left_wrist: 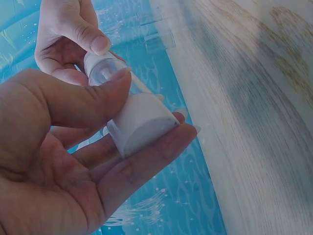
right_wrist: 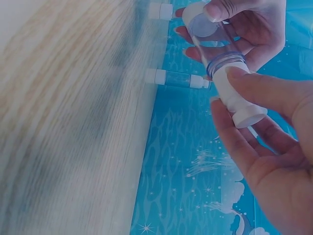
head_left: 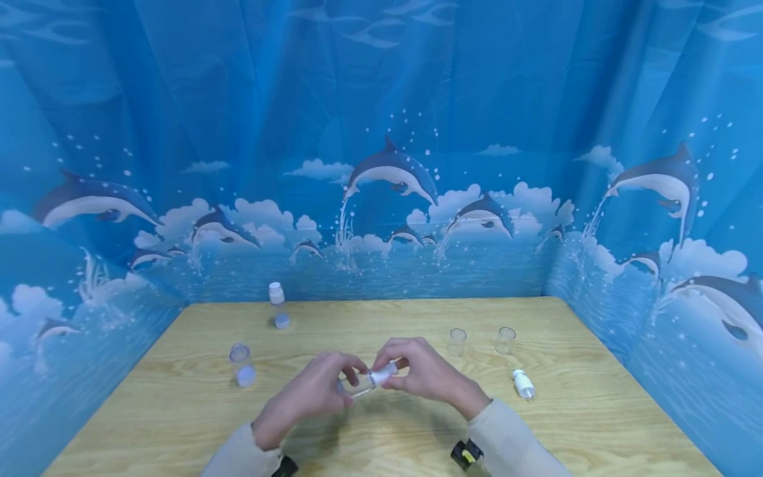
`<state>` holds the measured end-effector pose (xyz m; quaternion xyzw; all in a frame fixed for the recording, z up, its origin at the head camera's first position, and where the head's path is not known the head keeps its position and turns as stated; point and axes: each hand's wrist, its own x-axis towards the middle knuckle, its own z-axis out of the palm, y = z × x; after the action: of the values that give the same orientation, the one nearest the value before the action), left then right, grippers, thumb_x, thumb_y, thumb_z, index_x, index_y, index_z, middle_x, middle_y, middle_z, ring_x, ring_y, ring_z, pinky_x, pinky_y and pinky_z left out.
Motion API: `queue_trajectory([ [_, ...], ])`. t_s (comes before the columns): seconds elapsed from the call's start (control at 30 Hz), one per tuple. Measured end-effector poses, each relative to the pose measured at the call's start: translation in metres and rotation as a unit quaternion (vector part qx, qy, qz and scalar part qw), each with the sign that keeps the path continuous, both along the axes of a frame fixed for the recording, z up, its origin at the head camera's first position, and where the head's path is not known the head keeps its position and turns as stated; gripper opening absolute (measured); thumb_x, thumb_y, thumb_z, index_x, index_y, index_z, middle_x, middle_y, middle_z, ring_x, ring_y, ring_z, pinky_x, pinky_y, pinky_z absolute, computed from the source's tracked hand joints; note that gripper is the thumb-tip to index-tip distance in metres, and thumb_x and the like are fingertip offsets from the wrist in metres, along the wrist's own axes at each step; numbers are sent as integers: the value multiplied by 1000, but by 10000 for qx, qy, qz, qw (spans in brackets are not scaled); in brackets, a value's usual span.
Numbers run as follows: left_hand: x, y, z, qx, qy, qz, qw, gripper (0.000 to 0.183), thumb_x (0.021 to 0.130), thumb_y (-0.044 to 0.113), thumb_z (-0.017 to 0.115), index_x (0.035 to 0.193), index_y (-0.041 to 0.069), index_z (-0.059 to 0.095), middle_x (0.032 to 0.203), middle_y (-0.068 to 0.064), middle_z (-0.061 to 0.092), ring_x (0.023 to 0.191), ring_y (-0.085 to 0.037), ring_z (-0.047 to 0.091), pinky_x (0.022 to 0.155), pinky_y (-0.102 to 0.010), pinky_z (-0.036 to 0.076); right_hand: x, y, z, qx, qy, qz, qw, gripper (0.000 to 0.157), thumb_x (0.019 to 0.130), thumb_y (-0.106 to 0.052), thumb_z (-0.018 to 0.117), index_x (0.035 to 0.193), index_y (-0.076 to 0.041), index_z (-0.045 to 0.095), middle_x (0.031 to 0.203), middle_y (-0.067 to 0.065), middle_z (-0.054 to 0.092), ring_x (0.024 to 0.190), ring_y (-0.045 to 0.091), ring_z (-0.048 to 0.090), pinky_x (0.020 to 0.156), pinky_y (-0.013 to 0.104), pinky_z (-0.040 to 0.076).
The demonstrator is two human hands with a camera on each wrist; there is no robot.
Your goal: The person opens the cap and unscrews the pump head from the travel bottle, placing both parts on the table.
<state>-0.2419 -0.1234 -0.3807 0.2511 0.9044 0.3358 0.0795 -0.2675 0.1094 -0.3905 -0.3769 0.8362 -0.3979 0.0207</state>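
My left hand [head_left: 316,391] holds a small clear pump bottle [right_wrist: 200,41] around its body, thumb on one side and fingers on the other. The bottle lies tilted over the table, its white bottom [left_wrist: 142,127] toward the left palm. With thumb and fingers, my right hand [head_left: 426,371] grips a white pump top [right_wrist: 232,93] at the bottle's mouth. Bottle and pump top line up end to end, the ribbed clear neck [right_wrist: 225,59] showing between the two hands. The right fingers partly cover the pump top in the head view.
A bottle with a white pump top [head_left: 277,305] stands at the back left. Nearer is a topless clear bottle [head_left: 241,364]. On the right are a clear cap [head_left: 457,341], a second clear cap [head_left: 505,340] and a loose white pump top [head_left: 523,384]. A blue dolphin curtain [head_left: 381,99] surrounds the table.
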Motion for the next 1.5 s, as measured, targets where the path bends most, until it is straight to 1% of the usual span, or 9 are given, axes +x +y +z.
queue_trajectory([
  [0.37, 0, -1, 0, 41, 107, -13, 9999, 53, 68, -17, 76, 118, 0, 72, 94, -13, 75, 68, -11, 67, 60, -24, 58, -1, 0, 0, -32, 3, -24, 10000, 25, 83, -1, 81, 103, -16, 77, 111, 0, 76, 105, 12, 70, 89, 20, 58],
  [0.57, -1, -1, -1, 65, 62, -24, 10000, 53, 69, -17, 76, 119, -1, 71, 96, -15, 75, 68, -11, 67, 60, -24, 58, 0, 0, 1, -65, -92, -28, 9999, 30, 85, -3, 80, 113, -12, 75, 112, 2, 75, 103, 10, 69, 89, 21, 59],
  [0.67, -1, -1, -1, 44, 92, -51, 9999, 54, 69, -17, 76, 120, -1, 71, 97, -17, 75, 68, -11, 68, 60, -24, 59, 0, 1, 1, -67, -143, -55, 9999, 31, 89, -8, 78, 119, -9, 72, 115, 5, 74, 102, 12, 70, 87, 20, 60],
  [0.8, -1, -1, -1, 12, 160, -94, 9998, 54, 68, -17, 75, 119, -1, 71, 98, -17, 76, 70, -11, 68, 61, -23, 58, 0, 1, 0, 32, -259, -121, 9996, 29, 98, -18, 69, 124, -5, 70, 121, 12, 73, 102, 19, 71, 81, 19, 60],
  [0.93, -1, -1, -1, 0, 194, -105, 9998, 53, 68, -17, 76, 119, 0, 72, 97, -15, 76, 70, -12, 68, 61, -23, 58, 0, 1, 0, 38, -612, -63, 9981, 31, 104, -22, 60, 125, 0, 68, 119, 19, 72, 98, 31, 73, 72, 29, 64],
  [1.03, -1, -1, -1, -21, 164, -71, 9998, 52, 69, -16, 77, 118, 1, 72, 95, -13, 76, 70, -12, 68, 61, -24, 58, -1, 0, -1, -60, -906, -12, 9959, 27, 105, -20, 60, 121, -1, 70, 114, 17, 74, 91, 35, 74, 71, 39, 65],
  [1.13, -2, 0, -1, -38, 94, -30, 9999, 51, 70, -16, 78, 118, 1, 72, 95, -12, 76, 70, -12, 68, 61, -25, 59, 0, -1, -1, -153, -1030, 13, 9946, 22, 104, -18, 61, 117, -4, 72, 110, 14, 76, 86, 34, 75, 72, 42, 65],
  [1.37, -2, 0, -1, -8, 26, -2, 10000, 53, 69, -17, 77, 119, 1, 72, 96, -13, 75, 70, -12, 68, 61, -25, 59, 1, -3, -2, -210, -1016, -11, 9946, 20, 103, -16, 62, 115, -3, 73, 103, 13, 75, 87, 37, 74, 74, 40, 65],
  [1.5, -1, 0, -1, -23, 35, -16, 10000, 54, 69, -17, 76, 120, 1, 71, 98, -14, 75, 71, -12, 69, 61, -25, 60, 2, -3, -1, -105, -963, -94, 9953, 18, 101, -15, 65, 116, -8, 73, 104, 8, 75, 85, 25, 74, 75, 37, 65],
])
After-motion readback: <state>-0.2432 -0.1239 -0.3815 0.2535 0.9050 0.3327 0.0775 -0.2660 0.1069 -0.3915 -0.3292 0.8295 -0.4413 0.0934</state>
